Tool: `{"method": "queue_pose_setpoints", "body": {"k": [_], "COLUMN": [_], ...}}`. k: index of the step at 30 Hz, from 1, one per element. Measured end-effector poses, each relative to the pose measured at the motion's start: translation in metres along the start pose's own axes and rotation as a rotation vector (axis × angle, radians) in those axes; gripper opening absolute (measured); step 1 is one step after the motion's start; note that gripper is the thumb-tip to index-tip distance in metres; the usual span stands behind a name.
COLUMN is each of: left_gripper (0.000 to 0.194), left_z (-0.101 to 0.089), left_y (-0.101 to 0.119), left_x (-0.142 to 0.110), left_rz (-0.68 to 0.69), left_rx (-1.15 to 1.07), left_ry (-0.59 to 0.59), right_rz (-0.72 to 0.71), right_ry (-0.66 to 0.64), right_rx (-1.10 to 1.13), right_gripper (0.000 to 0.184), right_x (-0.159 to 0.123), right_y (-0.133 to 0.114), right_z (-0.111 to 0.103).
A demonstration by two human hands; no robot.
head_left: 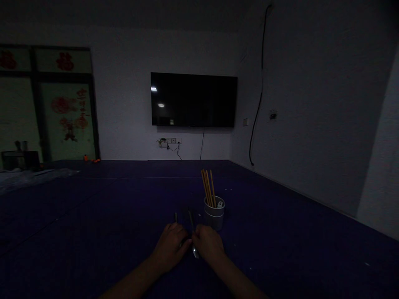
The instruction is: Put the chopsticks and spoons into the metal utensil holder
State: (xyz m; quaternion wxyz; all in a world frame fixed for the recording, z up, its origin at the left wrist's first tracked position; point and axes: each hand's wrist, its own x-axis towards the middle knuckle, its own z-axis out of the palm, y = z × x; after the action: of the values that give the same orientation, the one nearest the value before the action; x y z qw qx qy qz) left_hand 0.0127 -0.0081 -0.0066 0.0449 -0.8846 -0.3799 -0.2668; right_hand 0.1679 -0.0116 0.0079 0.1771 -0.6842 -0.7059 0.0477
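My right hand [209, 244] is closed on a metal spoon [195, 251]. The spoon's shiny bowl points toward me and its thin handle runs away from me past my fingers. Close beside it, my left hand [172, 246] is curled shut around a slim utensil [176, 216]. Only the utensil's narrow end shows beyond the knuckles, so its kind is hidden. Just beyond my right hand stands a grey metal cup [214, 216]. Several wooden chopsticks [208, 187] lean in it, along with a white handle end [220, 204].
The dark blue surface [124, 232] carries small white scraps. Clear plastic sheeting [34, 178] and a dark box [20, 158] lie far left, with small orange items [86, 158] at the back. A television [193, 100] hangs on the far wall; a black cable [257, 110] runs down the right wall.
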Motion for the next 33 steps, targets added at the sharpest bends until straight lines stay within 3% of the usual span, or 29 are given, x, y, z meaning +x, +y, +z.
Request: {"method": "queue_pose_setpoints", "body": {"k": [33], "left_gripper": [0.014], "left_z": [0.0021], "left_y": [0.0016], "left_x": [-0.0011], "left_rz": [0.123], "left_rx": [-0.045], "left_ry": [-0.003], "right_rz": [-0.073], "right_ry": [0.082], "right_rx": [0.115], "right_gripper": [0.019], "right_x": [-0.0020], "right_y": [-0.0059], "right_z": [0.0037]}}
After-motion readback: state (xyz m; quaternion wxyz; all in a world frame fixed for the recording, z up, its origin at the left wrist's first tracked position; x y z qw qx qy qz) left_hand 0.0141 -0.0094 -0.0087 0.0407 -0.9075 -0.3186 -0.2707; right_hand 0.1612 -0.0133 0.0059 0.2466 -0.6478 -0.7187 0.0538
